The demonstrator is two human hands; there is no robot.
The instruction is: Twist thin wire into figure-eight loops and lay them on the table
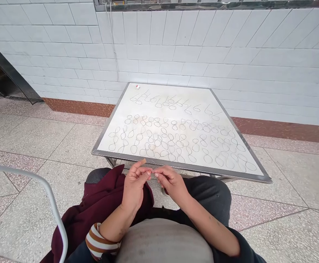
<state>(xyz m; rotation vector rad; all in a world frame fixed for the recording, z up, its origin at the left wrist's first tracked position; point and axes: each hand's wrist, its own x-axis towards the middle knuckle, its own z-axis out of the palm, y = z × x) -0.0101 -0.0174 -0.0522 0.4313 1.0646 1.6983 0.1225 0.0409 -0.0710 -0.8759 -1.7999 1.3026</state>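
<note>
My left hand (135, 182) and my right hand (173, 183) meet fingertip to fingertip just in front of the table's near edge. Each pinches a thin wire (150, 162), whose fine curve shows faintly above the fingers; its ends are hidden. On the white table (176, 91) lie several thin wire pieces bent into figure-eight shapes (208, 158), in rows over the near and middle parts. Farther back are several single loops with a straight tail (197, 108). A small red and white object (138, 87) sits at the far left corner.
The table's metal rim (181, 166) runs close beyond my hands. A grey metal tube (48, 190) curves up at the left. Dark red cloth (104, 197) lies over my left leg. A white tiled wall (159, 54) stands behind the table.
</note>
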